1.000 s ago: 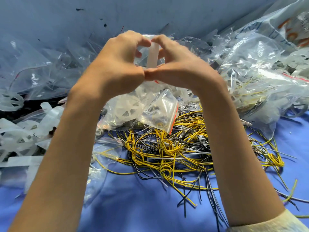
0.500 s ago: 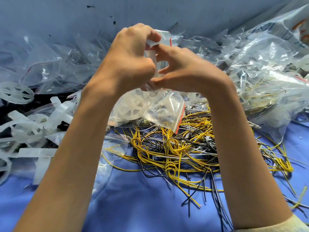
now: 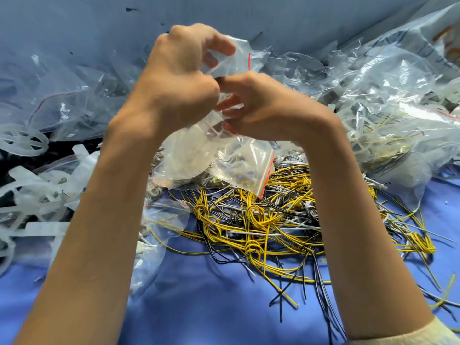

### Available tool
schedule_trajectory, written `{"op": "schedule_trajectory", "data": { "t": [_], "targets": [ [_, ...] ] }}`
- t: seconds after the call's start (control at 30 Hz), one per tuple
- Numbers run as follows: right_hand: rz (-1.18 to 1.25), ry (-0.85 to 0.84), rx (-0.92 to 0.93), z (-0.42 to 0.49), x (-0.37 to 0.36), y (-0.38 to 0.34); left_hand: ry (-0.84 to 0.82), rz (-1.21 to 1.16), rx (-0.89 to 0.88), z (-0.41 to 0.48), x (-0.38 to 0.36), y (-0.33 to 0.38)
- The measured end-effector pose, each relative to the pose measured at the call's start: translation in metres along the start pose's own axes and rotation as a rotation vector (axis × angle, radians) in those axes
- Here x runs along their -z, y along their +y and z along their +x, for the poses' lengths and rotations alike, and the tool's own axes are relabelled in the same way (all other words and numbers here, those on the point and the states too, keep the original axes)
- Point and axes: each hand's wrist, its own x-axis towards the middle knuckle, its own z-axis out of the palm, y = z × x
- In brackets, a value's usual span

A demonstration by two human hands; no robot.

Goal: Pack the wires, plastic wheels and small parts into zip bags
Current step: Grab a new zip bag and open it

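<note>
- Blue bench [image 3: 224, 310], blue backdrop [image 3: 99, 26] at its far edge.
- Yellow and black wires [image 3: 273, 220] tangled mid-bench.
- Left hand [image 3: 179, 88] and right hand [image 3: 268, 113] grip a clear, red-edged zip bag [image 3: 224, 155].

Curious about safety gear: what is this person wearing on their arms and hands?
No gloves: the left hand and right hand are bare, with no ring, watch or bracelet showing. Both forearms are bare. The only clothing in view is a pale cream sleeve cuff on the right arm.
</note>
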Motion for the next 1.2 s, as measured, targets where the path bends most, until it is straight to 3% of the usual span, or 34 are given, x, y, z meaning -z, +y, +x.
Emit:
{"op": "schedule_trajectory", "data": {
  "t": [0.27,0.37,0.47,0.6,0.67,0.73,0.8,0.87,0.93,1.03,1.1,1.2],
  "targets": [
    [-0.199,0.333,0.066,0.008,-0.003,0.002,0.125,0.019,0.145,-0.004,0.02,-0.003],
    [-0.166,0.209,0.103,0.011,-0.009,0.001,0.122,0.111,0.06,-0.011,0.018,0.019],
    [0.038,0.114,0.139,0.006,-0.014,0.003,0.067,0.245,-0.036,-0.017,0.007,0.04],
    [0.35,-0.102,0.127,-0.001,-0.012,0.01,0.03,0.21,0.002,-0.015,0.011,0.035],
    [0.277,-0.158,0.057,0.001,-0.014,0.008,-0.055,0.21,0.045,-0.012,0.013,0.026],
    [0.023,-0.211,0.014,0.008,-0.02,0.011,-0.201,0.235,0.066,-0.009,0.008,0.019],
    [-0.209,-0.234,-0.023,0.011,-0.021,0.018,-0.374,0.28,0.009,-0.008,0.0,0.015],
    [-0.288,-0.252,-0.079,0.008,-0.018,0.021,-0.529,0.274,-0.054,-0.008,-0.006,0.01],
    [-0.254,-0.302,-0.134,0.006,-0.014,0.028,-0.626,0.193,-0.075,-0.007,-0.005,0.001],
    [-0.209,-0.364,-0.183,0.004,-0.01,0.032,-0.645,0.103,-0.036,0.0,0.004,-0.019],
    [-0.159,-0.369,-0.211,0.001,-0.007,0.035,-0.679,0.233,0.02,0.005,0.008,-0.033],
    [-0.084,-0.351,-0.216,-0.002,-0.004,0.035,-0.894,0.479,0.129,0.002,0.001,-0.046]
  ]
}}
